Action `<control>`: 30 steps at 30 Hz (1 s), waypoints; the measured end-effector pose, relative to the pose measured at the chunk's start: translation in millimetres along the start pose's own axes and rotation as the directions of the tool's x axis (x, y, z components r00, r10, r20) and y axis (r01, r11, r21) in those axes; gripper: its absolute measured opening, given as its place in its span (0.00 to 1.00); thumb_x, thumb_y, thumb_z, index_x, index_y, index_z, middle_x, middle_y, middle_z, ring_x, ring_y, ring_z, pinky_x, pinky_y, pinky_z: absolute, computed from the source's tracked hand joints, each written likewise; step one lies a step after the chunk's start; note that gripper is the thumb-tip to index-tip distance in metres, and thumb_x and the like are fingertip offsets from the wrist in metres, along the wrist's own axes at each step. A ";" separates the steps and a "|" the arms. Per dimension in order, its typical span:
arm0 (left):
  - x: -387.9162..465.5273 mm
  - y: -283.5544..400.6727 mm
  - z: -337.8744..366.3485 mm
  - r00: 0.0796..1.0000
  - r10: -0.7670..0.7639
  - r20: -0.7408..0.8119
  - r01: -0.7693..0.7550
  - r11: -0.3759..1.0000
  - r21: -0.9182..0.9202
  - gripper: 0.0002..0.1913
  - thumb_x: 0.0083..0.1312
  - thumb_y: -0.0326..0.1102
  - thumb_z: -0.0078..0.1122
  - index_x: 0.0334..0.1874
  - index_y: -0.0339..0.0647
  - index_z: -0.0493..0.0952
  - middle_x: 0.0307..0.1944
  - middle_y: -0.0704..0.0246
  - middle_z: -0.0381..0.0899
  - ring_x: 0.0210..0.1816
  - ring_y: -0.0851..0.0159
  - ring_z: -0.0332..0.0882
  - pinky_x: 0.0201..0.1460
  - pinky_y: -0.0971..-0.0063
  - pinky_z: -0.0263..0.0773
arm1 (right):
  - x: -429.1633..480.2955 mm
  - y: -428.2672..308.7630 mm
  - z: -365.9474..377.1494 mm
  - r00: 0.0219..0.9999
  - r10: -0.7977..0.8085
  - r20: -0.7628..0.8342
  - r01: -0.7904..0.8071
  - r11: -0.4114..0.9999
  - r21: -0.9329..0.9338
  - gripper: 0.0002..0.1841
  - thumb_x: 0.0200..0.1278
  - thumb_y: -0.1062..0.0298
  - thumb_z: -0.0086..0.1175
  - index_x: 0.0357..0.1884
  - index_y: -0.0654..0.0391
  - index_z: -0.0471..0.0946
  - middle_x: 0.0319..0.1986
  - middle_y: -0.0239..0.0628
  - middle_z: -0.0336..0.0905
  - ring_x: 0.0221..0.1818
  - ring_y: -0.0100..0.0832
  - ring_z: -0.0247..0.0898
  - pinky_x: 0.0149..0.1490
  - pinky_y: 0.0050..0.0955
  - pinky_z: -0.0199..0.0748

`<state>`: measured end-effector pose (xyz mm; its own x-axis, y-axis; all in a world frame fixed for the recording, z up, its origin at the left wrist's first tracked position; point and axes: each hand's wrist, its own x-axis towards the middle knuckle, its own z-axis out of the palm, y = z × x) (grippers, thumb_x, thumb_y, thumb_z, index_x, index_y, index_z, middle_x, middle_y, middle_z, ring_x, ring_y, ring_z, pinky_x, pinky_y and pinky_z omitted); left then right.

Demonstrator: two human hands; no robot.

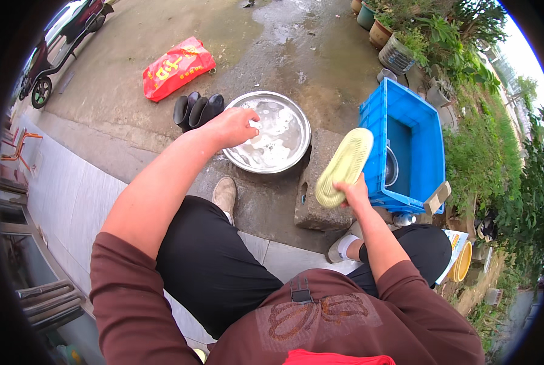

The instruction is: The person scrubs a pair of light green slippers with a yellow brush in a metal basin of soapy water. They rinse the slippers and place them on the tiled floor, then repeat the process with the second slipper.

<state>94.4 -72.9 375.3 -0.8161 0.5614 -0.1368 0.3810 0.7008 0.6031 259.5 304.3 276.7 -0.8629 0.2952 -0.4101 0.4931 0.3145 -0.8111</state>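
Note:
A wide metal basin (306, 137) of sudsy water stands on the ground in front of me. My left hand (240, 127) is over the basin's left side, fingers bent and spread a little; whether it holds something small is hard to tell. In my right hand (355, 191) is a pale yellow-green slipper (347, 159), gripped at its lower end, its ribbed sole showing. The slipper is tilted above a concrete block (320, 214) that lies right of the basin.
A blue plastic crate (424, 150) holding a metal bowl (392, 166) stands at the right, near potted plants (396, 54). Left of the basin are dark boots (199, 111) and a red bag (178, 68). My shoes (224, 194) flank the block. A motor scooter (62, 45) is parked far left.

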 end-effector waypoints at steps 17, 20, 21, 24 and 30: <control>156.8 -269.4 278.4 0.551 -0.829 0.099 0.655 0.356 -0.667 0.21 0.71 0.34 0.55 0.63 0.28 0.76 0.53 0.52 0.82 0.48 0.45 0.84 0.48 0.49 0.82 | 183.9 -46.5 84.5 0.893 -0.048 0.447 -0.426 0.225 0.876 0.28 0.70 0.43 0.63 0.62 0.53 0.78 0.46 0.40 0.85 0.32 0.32 0.74 0.28 0.21 0.65; 159.2 -254.1 277.7 0.615 -0.686 0.388 0.469 -0.078 -0.880 0.17 0.75 0.37 0.55 0.56 0.29 0.80 0.47 0.54 0.84 0.48 0.46 0.84 0.51 0.45 0.81 | 194.2 -46.7 99.2 0.949 0.077 0.304 -0.310 0.386 0.869 0.24 0.72 0.49 0.63 0.62 0.52 0.77 0.48 0.38 0.87 0.39 0.35 0.83 0.31 0.28 0.79; 162.1 -242.2 265.8 0.644 -0.632 0.432 0.441 -0.155 -0.884 0.16 0.77 0.38 0.54 0.56 0.31 0.80 0.47 0.54 0.84 0.49 0.47 0.84 0.53 0.46 0.81 | 196.4 -46.5 105.8 0.966 0.079 0.245 -0.254 0.455 0.854 0.23 0.73 0.50 0.63 0.62 0.51 0.76 0.49 0.38 0.87 0.41 0.35 0.85 0.31 0.29 0.82; 166.5 -185.2 224.8 0.786 -0.499 0.365 0.226 -0.317 -0.921 0.15 0.81 0.41 0.49 0.54 0.37 0.80 0.47 0.55 0.85 0.51 0.49 0.84 0.58 0.50 0.79 | 202.1 -49.5 130.6 0.984 0.141 0.111 -0.168 0.508 0.845 0.26 0.72 0.58 0.64 0.67 0.51 0.70 0.52 0.40 0.84 0.43 0.39 0.87 0.29 0.34 0.86; 160.3 -76.5 186.7 0.947 -0.318 0.052 0.027 -0.081 -0.996 0.22 0.84 0.44 0.43 0.64 0.33 0.75 0.61 0.56 0.81 0.63 0.58 0.78 0.71 0.59 0.71 | 174.7 -77.7 190.1 0.952 0.153 -0.266 0.112 0.634 0.765 0.45 0.65 0.74 0.68 0.76 0.49 0.49 0.62 0.47 0.74 0.46 0.39 0.85 0.28 0.32 0.88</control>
<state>15.5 45.6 160.6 -0.8713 0.3317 -0.3618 -0.4860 -0.4801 0.7303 49.4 159.9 188.8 -0.7167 0.5690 -0.4031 0.1315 -0.4574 -0.8795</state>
